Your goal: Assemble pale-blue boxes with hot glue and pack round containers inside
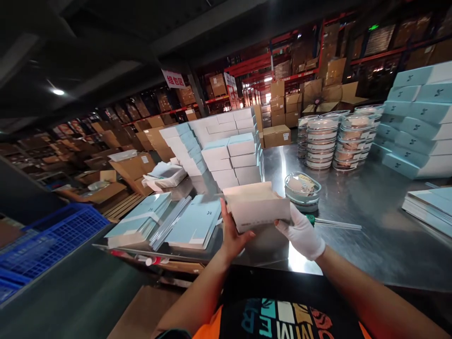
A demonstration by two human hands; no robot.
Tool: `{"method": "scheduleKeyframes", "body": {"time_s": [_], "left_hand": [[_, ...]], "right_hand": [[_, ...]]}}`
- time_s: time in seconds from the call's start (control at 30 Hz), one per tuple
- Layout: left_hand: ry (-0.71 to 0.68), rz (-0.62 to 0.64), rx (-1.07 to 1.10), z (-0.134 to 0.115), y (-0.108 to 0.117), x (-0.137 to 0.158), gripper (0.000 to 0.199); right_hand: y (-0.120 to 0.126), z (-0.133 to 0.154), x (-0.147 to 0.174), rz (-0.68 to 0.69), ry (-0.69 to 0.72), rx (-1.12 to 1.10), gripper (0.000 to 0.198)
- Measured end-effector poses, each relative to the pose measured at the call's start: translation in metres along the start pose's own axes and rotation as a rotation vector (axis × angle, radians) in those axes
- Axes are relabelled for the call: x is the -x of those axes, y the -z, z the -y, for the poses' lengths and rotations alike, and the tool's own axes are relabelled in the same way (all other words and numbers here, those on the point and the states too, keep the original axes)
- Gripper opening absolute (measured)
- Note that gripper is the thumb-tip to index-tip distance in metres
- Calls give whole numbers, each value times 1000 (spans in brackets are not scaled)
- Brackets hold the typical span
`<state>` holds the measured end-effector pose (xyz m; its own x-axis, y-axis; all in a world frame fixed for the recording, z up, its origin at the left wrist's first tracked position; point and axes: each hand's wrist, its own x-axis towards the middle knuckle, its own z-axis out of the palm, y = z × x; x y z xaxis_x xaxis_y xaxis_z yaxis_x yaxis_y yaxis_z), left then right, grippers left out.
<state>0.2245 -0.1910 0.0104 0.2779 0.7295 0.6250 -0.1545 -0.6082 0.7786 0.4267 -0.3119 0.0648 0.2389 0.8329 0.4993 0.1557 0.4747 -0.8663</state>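
White carton: I see it via head cam, held up over the near edge of the steel table [339,256], btwn both hands; the carton [261,212] is tilted w/ its cream upper panel toward me. Can't tell if it's open.
L hand [231,235]: bare, at the carton's left end, forefinger up along the side, thumb stretched out below the bottom edge; prob. bracing. Can't tell if the hidden fingers grip.
R hand [305,235]: white glove, fingertips bare, closed on the carton's right end, thumb on the front; likely the steadier hold.
Blue flats [197,219]: stacked to the left, clear strips [169,223] btwn piles, prob. for easy reach.
Box wall [226,157]: boxes tiered behind, presumably to save space.
Clear tubs [302,188]: just beyond R hand; taller tub stacks [322,141] farther back, presumably out of the way.
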Motion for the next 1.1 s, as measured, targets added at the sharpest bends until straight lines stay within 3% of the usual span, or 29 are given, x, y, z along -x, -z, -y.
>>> {"method": "scheduleKeyframes", "body": {"time_s": [0.07, 0.17, 0.27, 0.33, 0.43, 0.53, 0.6, 0.67, 0.77, 0.87, 1.0, 1.1], "left_hand": [[-31, 4, -13, -7, 3, 0, 108], [-93, 39, -101, -14, 6, 3, 73], [-212, -61, -92, -17, 4, 12, 78], [-254, -111, -66, -16, 2, 19, 93], [-241, -30, -127, -15, 3, 26, 82], [-209, -71, -156, -18, 9, 23, 68], [-151, -139, -108, -23, 14, 17, 68], [-80, -160, -39, -29, 18, 11, 67], [-48, -174, 13, -34, 22, 4, 64], [-52, -209, -1, -36, 24, 1, 66], [8, -197, 7, -38, 25, 0, 67], [83, -182, 79, -43, 27, -2, 65]], "right_hand": [[-3, 6, -2, 41, -62, -34, 70], [-13, 10, -6, -28, -121, -67, 58], [-28, 10, -10, -218, -96, 54, 41], [-34, 10, -11, -299, -38, 76, 48], [-28, 9, -12, -259, 50, 9, 70], [2, 0, -15, -227, 52, 185, 54], [28, -13, -16, -173, -85, 523, 45], [49, -29, -13, -51, -375, 891, 42], [66, -54, -3, 75, -708, 1118, 59], [76, -70, 9, -3, -717, 982, 73], [89, -72, 23, -178, -661, 635, 51], [87, -56, 32, -404, -503, 548, 49]]}}
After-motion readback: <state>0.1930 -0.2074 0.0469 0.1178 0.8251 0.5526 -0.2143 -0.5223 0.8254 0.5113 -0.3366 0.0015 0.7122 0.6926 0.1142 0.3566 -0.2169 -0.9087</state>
